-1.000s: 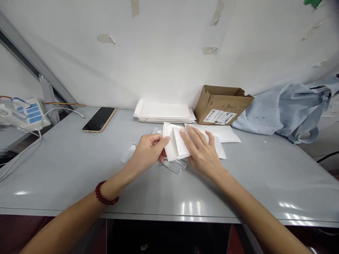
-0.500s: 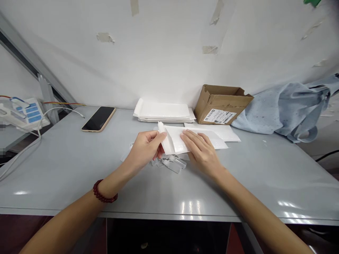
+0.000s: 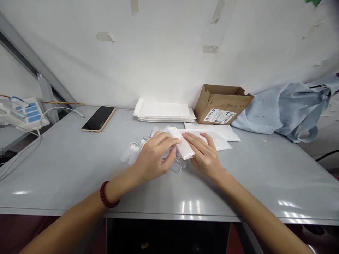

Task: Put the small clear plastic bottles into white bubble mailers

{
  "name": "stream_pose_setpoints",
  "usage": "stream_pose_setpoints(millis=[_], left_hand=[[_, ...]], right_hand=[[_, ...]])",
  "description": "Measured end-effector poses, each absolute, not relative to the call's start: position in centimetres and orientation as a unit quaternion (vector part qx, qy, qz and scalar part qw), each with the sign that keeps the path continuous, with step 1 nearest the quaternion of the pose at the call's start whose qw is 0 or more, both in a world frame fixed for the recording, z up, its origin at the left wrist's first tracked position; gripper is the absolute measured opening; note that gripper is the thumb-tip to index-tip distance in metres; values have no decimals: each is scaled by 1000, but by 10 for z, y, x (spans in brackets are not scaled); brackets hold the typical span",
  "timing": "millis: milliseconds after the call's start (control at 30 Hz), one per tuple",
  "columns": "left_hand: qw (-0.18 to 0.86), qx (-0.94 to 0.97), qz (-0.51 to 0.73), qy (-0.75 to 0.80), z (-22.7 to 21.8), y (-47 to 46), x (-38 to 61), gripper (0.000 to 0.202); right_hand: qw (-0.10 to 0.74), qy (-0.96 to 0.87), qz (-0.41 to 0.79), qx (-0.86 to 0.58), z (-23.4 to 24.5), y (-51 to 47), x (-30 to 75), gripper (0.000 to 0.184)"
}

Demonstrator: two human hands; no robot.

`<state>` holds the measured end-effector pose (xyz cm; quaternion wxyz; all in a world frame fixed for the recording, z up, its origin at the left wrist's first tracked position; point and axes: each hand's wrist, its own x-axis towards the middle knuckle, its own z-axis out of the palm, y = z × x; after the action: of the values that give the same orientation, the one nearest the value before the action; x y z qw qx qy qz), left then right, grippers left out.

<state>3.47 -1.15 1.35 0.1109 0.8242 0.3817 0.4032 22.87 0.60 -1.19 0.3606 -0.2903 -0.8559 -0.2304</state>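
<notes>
A white padded envelope (image 3: 209,138) lies flat on the grey table (image 3: 66,165) in front of me. My left hand (image 3: 156,155) reaches over its left end and pinches the folded flap (image 3: 182,146) with thumb and fingers. My right hand (image 3: 205,155) lies on the envelope with its fingers stretched out, pressing it down beside the flap. Several small clear plastic bottles (image 3: 132,152) lie under and to the left of my hands. A red bead bracelet (image 3: 106,195) is on my left wrist.
A stack of white envelopes (image 3: 164,111) lies at the back by the wall, with an open cardboard box (image 3: 222,104) to its right and a blue cloth bag (image 3: 291,109) beyond. A phone (image 3: 99,119) lies at the back left, near a device with cables (image 3: 23,113).
The envelope's open end has come down from raised to flat on the table. My left hand moved right, over the flap, and folded it. My right hand stayed on the envelope.
</notes>
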Motion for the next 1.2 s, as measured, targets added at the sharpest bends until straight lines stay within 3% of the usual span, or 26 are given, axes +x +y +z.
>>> stream_pose_setpoints(millis=[133,267,833,933,1067,1200], left_hand=[[-64,858,384,335,5,-6,34,27],[-147,849,417,287,3,-3,34,20],[-131,888,315,308,-5,0,31,26],[-68,867,370,325,-4,-2,33,26],[157,790,427,411,3,-3,36,22],[345,723,392,452,13,-6,37,22]], right_hand=[[408,-837,-220,-292,-13,6,228,31],[463,-817,-205,-277,-13,4,226,32],[461,-817,-229,-261,1,-9,222,19],[464,-791,-274,-288,2,-2,225,13],[452,-722,-383,-357,-3,3,225,54],[376,-737,-417,-377,-10,3,223,67]])
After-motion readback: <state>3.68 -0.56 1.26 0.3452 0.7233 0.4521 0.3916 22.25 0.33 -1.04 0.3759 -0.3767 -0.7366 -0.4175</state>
